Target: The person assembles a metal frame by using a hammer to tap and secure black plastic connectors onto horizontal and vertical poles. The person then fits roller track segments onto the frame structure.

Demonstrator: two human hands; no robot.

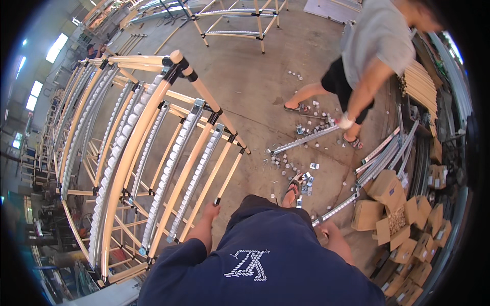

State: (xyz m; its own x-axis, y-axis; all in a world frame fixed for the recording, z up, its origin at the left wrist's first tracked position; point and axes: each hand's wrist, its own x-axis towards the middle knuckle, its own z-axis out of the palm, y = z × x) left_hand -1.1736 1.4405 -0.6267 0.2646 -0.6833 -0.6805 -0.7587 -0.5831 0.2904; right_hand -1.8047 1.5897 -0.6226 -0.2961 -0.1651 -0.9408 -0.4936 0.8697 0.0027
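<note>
My right hand is closed at the near end of a silver roller track with pale rollers, which slants away to the right. My left hand is closed beside the pipe rack, around a short dark piece I cannot make out. That rack has beige pipes, black joints and several roller tracks. Ahead of me, another person in a grey top and black shorts bends over, a white-gloved hand on a second roller track whose far end is at the floor.
Loose rollers and small metal brackets are scattered over the floor. Metal rails lie in a pile at the right. Open cardboard boxes stand near my right side. Another pipe frame is at the back.
</note>
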